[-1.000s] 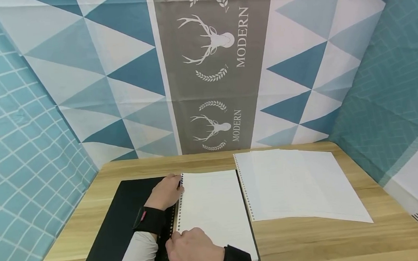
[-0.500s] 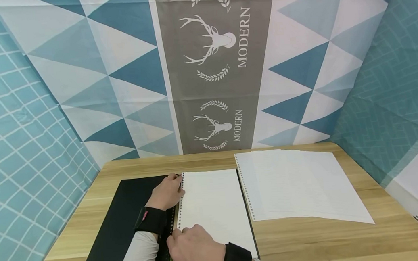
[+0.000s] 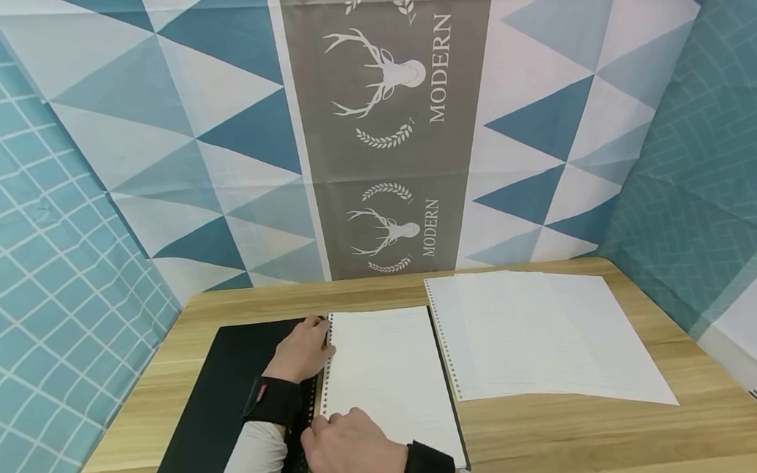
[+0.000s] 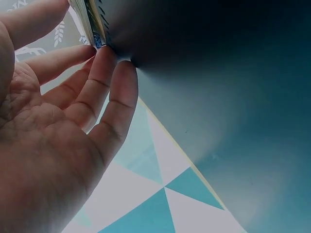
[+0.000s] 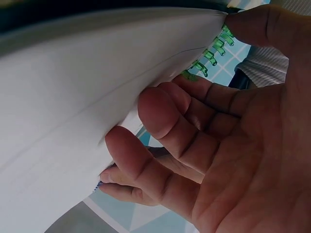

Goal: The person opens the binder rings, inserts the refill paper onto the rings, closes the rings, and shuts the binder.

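Wooden table, geometric backdrop — deer-printed panel, teal cloth

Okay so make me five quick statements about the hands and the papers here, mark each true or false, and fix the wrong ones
1. In the head view, the black cover lies left of the white page stack. True.
2. The left hand is at the stack's near end. False: it is at the far end; the right hand is at the near end.
3. Loose sheets lie on the table, right of the stack. True.
4. The right wrist view shows red rings. False: it shows green rings.
5. The loose sheets are stacked squarely. False: they overlap, fanned out.
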A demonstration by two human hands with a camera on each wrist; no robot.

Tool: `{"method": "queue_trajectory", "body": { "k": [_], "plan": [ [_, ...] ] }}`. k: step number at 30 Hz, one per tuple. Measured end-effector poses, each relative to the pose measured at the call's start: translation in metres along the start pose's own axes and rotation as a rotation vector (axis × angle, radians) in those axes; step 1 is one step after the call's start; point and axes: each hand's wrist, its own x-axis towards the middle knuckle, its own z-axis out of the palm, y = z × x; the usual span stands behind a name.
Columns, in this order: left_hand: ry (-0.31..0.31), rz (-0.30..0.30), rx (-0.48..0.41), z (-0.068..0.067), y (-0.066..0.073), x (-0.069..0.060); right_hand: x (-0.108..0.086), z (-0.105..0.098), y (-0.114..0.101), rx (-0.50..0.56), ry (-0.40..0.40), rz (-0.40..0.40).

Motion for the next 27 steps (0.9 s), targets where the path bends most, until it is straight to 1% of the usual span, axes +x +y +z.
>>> {"method": "queue_trajectory", "body": {
  "k": [6, 9, 15, 18, 20, 22, 24, 26, 27],
  "plan": [
    [0.008, 0.016, 0.022, -0.002, 0.004, -0.002, 0.0, 0.0, 0.001, 0.009, -0.012, -0.002],
    [0.008, 0.017, 0.03, -0.002, 0.005, -0.004, 0.0, 0.0, 0.001, 0.008, -0.005, -0.002],
    [-0.007, -0.004, 0.036, -0.001, 0.006, -0.005, 0.0, -0.001, 0.002, 0.013, -0.002, -0.013],
    [-0.034, -0.008, 0.005, -0.004, 0.005, -0.005, -0.001, -0.003, 0.005, 0.032, -0.015, -0.024],
    [-0.055, 0.009, -0.026, -0.007, 0.004, -0.005, -0.004, -0.006, 0.009, 0.075, -0.044, -0.026],
    [-0.067, 0.025, -0.071, -0.013, 0.003, -0.005, -0.007, -0.012, 0.017, 0.145, -0.081, -0.004],
    [-0.049, 0.054, -0.101, -0.021, 0.002, -0.006, -0.012, -0.02, 0.027, 0.195, -0.098, 0.051],
    [-0.012, 0.067, -0.135, -0.031, 0.004, -0.008, -0.016, -0.03, 0.04, 0.238, -0.079, 0.127],
    [0.018, 0.078, -0.146, -0.036, 0.005, -0.009, -0.019, -0.035, 0.047, 0.243, -0.052, 0.165]
  ]
}}
